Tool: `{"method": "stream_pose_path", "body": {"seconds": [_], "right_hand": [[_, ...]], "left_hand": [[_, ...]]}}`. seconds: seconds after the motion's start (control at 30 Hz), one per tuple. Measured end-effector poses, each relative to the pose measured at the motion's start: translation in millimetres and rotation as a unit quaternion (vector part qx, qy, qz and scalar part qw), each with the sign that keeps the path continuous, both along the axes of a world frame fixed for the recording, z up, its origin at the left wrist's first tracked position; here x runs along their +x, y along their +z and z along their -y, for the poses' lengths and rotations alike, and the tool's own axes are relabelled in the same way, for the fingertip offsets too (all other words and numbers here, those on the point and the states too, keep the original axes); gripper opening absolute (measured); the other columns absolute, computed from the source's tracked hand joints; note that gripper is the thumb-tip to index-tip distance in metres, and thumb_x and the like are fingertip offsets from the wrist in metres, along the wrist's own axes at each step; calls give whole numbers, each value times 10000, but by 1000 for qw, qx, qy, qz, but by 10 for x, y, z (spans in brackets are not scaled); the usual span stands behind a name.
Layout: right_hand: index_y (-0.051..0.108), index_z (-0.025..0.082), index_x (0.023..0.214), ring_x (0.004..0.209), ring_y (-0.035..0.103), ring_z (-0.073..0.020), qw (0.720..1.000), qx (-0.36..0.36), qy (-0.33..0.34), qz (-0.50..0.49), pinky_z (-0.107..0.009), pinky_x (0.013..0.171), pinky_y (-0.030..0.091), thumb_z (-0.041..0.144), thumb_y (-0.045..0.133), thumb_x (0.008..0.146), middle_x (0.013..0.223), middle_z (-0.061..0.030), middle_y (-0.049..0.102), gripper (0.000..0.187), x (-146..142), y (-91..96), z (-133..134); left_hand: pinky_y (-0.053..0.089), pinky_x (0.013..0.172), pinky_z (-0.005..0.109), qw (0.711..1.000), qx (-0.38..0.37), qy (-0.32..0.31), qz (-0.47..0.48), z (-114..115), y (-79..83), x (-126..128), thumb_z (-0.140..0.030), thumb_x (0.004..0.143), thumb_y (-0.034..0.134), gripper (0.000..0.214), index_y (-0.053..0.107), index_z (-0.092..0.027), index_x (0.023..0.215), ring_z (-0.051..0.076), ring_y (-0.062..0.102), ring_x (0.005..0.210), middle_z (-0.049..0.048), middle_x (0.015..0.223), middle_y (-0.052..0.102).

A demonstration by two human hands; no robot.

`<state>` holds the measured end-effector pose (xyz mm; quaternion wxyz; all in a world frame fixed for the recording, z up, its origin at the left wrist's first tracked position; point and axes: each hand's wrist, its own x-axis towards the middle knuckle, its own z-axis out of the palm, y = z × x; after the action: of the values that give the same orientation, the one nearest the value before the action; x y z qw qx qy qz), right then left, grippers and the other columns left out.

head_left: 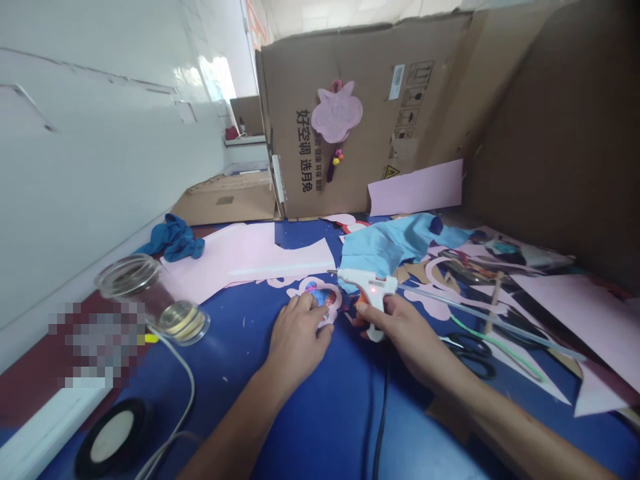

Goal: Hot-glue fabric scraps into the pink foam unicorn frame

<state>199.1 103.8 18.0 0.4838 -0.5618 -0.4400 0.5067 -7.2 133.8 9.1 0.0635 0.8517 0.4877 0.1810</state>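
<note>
My right hand [400,330] is closed round the handle of a white glue gun [367,285], whose nozzle points left and whose clear glue stick [490,319] trails out to the right. My left hand [299,333] presses down on a small pink cut-out piece [324,299] with a blue centre, its fingers lying on it. Both rest on a blue table cover [320,413]. The gun's tip sits just right of the pink piece.
Pink sheets [245,257], light-blue fabric [390,243] and black scissors [467,350] lie around. A glass jar [150,293] lies at left, a tape roll [113,437] near the front. Cardboard boxes [360,113] with a pink ornament [336,117] stand behind. The gun's black cord [383,413] runs toward me.
</note>
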Motion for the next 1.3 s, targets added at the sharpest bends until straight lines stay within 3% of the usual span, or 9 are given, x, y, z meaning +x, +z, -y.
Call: {"method": "stream_pose_path", "body": {"seconds": [0.17, 0.4, 0.6, 0.87, 1.1, 1.3], "right_hand": [[704, 233, 924, 735, 668, -243, 999, 12, 7, -38, -347, 660, 500, 539, 833, 792, 829, -36, 751, 358, -7, -13, -14], [709, 223, 919, 768, 649, -221, 995, 32, 20, -87, -327, 699, 489, 519, 837, 814, 837, -26, 737, 339, -25, -62, -109], [653, 232, 763, 762, 642, -210, 991, 35, 52, -117, -338, 785, 519, 462, 849, 828, 736, 0, 685, 309, -52, -85, -220], [728, 220, 948, 760, 654, -210, 989, 24, 64, -135, -332, 741, 502, 451, 863, 812, 816, -18, 743, 301, -69, -87, -245], [753, 212, 983, 820, 656, -213, 990, 17, 69, -119, -327, 752, 507, 459, 901, 785, 883, -35, 763, 350, -36, -108, -251], [752, 193, 916, 729, 641, -190, 992, 6, 77, -104, -304, 671, 456, 489, 907, 782, 802, -25, 742, 360, -25, -118, -265]], "left_hand": [[537, 916, 413, 1000, 6, -3, -6, -10, 12, 3, -176, 998, 609, 263, 793, -262, 1165, 278, 640, 1073, 80, 1109, 678], [543, 926, 434, 1000, 11, 12, 12, 5, -3, 36, -258, 946, 737, 256, 783, -257, 1198, 297, 644, 1082, 80, 1137, 683], [544, 907, 432, 1000, 11, 22, 4, 13, -24, 57, -265, 946, 733, 219, 788, -254, 1157, 298, 644, 1083, 82, 1141, 681], [552, 899, 433, 1000, 15, 27, 4, 9, -26, 55, -264, 945, 737, 214, 789, -265, 1152, 289, 641, 1073, 69, 1128, 683], [555, 915, 424, 999, 20, 25, 0, 2, -31, 49, -253, 939, 737, 223, 790, -262, 1156, 281, 645, 1086, 68, 1140, 688], [557, 916, 434, 1000, 16, 24, 0, -10, -25, 39, -248, 935, 737, 221, 794, -249, 1148, 288, 648, 1087, 76, 1138, 679]]}}
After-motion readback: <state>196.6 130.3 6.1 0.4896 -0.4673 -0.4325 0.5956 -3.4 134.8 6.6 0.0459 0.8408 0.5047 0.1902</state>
